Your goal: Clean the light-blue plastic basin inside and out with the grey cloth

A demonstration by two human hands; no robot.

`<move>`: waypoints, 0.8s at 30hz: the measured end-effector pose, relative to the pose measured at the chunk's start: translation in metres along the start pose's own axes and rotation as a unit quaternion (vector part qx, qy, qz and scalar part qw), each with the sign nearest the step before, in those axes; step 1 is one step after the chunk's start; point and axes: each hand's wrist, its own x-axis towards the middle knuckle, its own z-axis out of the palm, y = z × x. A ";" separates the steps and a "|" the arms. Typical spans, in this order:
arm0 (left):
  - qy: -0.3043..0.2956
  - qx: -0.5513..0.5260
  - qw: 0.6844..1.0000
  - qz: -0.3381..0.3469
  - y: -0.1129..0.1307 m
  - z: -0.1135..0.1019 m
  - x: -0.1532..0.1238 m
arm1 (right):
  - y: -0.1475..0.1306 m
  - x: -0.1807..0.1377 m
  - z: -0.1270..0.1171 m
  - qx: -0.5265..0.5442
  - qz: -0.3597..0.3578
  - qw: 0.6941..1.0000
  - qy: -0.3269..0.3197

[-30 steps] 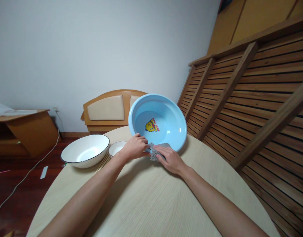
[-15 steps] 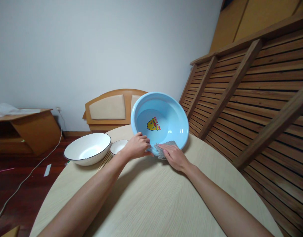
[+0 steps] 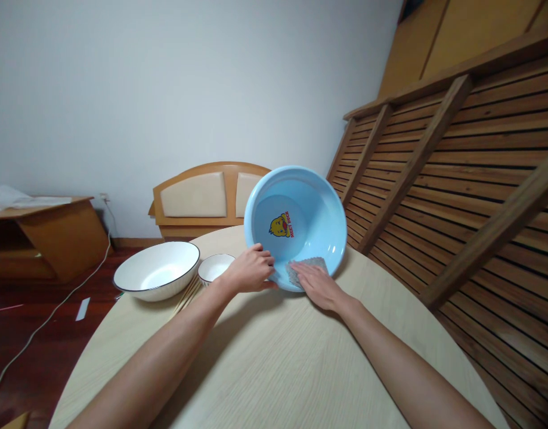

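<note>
Blue basin (image 3: 318,214) tilted, left hand (image 3: 251,269) closed on its rim, right hand (image 3: 318,287) nearly flat, holding half-hidden grey cloth (image 3: 293,275)

Centre: left hand (image 3: 252,270) grips tilted blue basin (image 3: 312,217) by rim; right hand (image 3: 317,286) flat over grey cloth (image 3: 319,261) at its lower side. Left: enamel-style bowl (image 3: 161,274), chopsticks (image 3: 186,296).
</note>
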 end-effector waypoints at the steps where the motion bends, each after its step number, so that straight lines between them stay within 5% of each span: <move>1: -0.002 0.002 1.000 0.003 0.001 0.000 0.000 | -0.005 0.002 0.004 0.012 -0.007 1.000 -0.009; 8: -0.024 0.009 1.000 -0.011 0.011 -0.001 -0.001 | -0.001 0.005 0.014 0.022 -0.004 0.999 -0.041; 16: -0.045 0.052 0.996 -0.054 0.055 0.017 0.007 | 0.004 0.008 0.019 -0.061 0.042 0.995 -0.069; 24: -0.040 0.060 0.995 -0.069 0.065 0.038 -0.003 | -0.005 0.009 -0.005 -0.075 0.072 0.985 -0.135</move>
